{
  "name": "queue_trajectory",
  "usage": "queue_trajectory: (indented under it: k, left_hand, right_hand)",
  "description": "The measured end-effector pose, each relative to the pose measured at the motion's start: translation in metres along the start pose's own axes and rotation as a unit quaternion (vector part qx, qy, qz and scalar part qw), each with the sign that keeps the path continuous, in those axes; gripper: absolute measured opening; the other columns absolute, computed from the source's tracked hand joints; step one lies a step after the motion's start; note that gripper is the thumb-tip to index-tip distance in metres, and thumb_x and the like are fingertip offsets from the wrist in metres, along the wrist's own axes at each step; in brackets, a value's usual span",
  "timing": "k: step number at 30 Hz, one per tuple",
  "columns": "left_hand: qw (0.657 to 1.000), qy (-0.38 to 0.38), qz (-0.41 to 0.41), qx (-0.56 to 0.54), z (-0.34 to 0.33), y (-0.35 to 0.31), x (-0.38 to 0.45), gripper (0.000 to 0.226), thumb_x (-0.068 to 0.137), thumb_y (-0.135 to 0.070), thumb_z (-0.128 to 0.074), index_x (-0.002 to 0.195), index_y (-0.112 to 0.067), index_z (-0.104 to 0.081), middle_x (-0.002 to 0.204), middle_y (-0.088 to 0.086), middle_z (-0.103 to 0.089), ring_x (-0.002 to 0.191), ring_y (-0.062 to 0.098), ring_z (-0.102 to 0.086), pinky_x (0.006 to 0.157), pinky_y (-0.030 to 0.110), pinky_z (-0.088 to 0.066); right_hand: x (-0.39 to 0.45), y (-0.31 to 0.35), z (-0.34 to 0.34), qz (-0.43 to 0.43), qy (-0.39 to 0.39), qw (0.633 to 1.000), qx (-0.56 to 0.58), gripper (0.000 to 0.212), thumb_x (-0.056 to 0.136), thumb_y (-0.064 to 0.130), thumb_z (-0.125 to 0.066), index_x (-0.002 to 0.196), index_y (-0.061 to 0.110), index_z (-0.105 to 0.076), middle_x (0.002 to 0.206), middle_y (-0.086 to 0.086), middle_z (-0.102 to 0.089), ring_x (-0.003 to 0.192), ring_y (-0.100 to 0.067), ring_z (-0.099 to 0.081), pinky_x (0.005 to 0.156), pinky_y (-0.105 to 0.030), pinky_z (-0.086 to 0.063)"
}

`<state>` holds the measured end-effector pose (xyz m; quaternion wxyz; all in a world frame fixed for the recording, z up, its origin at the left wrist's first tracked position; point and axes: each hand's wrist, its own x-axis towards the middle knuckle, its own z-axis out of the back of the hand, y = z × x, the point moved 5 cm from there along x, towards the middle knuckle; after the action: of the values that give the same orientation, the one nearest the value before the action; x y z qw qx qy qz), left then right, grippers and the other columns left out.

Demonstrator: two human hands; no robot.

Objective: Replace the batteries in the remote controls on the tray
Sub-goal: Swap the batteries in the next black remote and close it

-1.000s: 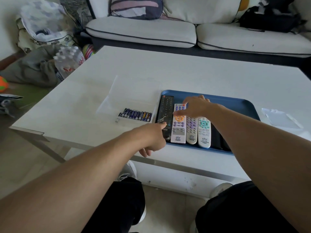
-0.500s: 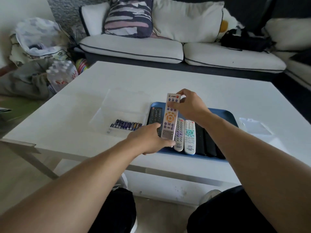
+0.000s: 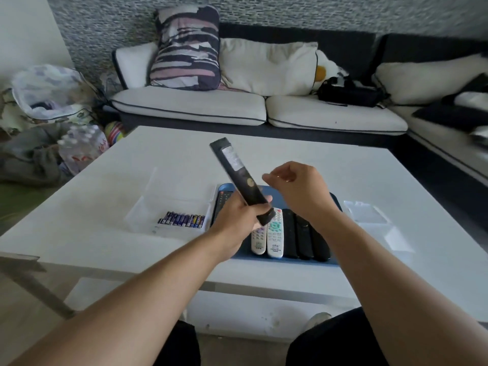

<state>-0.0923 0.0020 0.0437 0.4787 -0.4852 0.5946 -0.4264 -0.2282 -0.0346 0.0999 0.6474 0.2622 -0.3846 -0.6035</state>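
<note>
My left hand (image 3: 236,217) grips the lower end of a remote (image 3: 237,173) and holds it tilted up above the blue tray (image 3: 290,261). The remote's dark back with a pale label faces me. My right hand (image 3: 298,188) hovers just right of it, fingers loosely curled, holding nothing. On the tray lie two white remotes (image 3: 274,236), several black ones (image 3: 303,237) to their right, and one black remote (image 3: 223,200) at the left edge, partly behind my hand. A row of batteries (image 3: 182,220) lies in a clear box (image 3: 148,207) left of the tray.
Everything sits on a white low table (image 3: 343,175). A clear lid (image 3: 367,212) lies right of the tray. A sofa (image 3: 211,107) with cushions stands behind the table. A pack of water bottles (image 3: 81,146) and bags are on the floor at the left.
The white remote was lifted off the tray and turned over, its back now facing me. My right hand let go of its top end; my left hand keeps it.
</note>
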Motion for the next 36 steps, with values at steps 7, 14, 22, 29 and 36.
queue_trajectory:
  k: [7, 14, 22, 29, 36]
  left_hand:
    - [0.985, -0.113, -0.073, -0.104, 0.024, -0.014, 0.006, 0.038, 0.081, 0.000, -0.079, 0.113, -0.020, -0.071, 0.103, 0.005, -0.078, 0.097, 0.014, -0.074, 0.082, 0.024, -0.058]
    - [0.977, -0.137, -0.042, -0.156, 0.042, -0.012, 0.015, 0.032, 0.085, -0.007, -0.077, 0.115, 0.000, -0.069, 0.106, 0.017, -0.076, 0.100, 0.030, -0.074, 0.085, 0.036, -0.060]
    - [0.980, -0.105, -0.022, -0.168, 0.043, -0.011, 0.017, 0.021, 0.084, -0.004, -0.076, 0.105, 0.001, -0.072, 0.100, 0.018, -0.076, 0.092, 0.027, -0.075, 0.072, 0.028, -0.060]
    - [0.986, -0.114, -0.047, -0.114, 0.045, -0.006, 0.016, 0.013, 0.081, 0.000, -0.078, 0.093, 0.000, -0.073, 0.094, 0.018, -0.077, 0.089, 0.028, -0.076, 0.078, 0.034, -0.061]
    - [0.988, -0.133, -0.077, -0.034, 0.045, 0.002, 0.016, 0.021, 0.083, -0.002, -0.078, 0.098, 0.008, -0.068, 0.094, 0.020, -0.076, 0.090, 0.027, -0.076, 0.078, 0.037, -0.062]
  right_hand:
    - [-0.008, -0.023, -0.024, -0.126, 0.148, 0.977, 0.089, 0.047, 0.087, 0.058, -0.066, 0.098, 0.012, -0.067, 0.081, -0.004, -0.072, 0.069, -0.017, -0.067, 0.074, -0.038, -0.061]
    - [-0.012, -0.024, -0.042, -0.170, 0.210, 0.931, 0.244, 0.045, 0.093, 0.047, -0.065, 0.105, 0.004, -0.066, 0.091, -0.012, -0.069, 0.077, -0.023, -0.066, 0.072, -0.034, -0.057]
    - [-0.012, -0.025, -0.045, -0.134, 0.197, 0.935, 0.261, 0.042, 0.094, 0.039, -0.066, 0.111, 0.000, -0.064, 0.090, -0.011, -0.068, 0.075, -0.020, -0.066, 0.075, -0.034, -0.059]
    - [-0.015, -0.029, -0.041, -0.125, 0.213, 0.951, 0.189, 0.028, 0.096, 0.036, -0.064, 0.109, 0.011, -0.068, 0.095, -0.009, -0.076, 0.077, -0.022, -0.073, 0.076, -0.034, -0.062]
    - [-0.014, -0.032, -0.034, -0.035, 0.129, 0.987, 0.084, 0.032, 0.084, 0.030, -0.079, 0.111, 0.028, -0.062, 0.075, -0.004, -0.073, 0.068, -0.021, -0.074, 0.075, -0.049, -0.061]
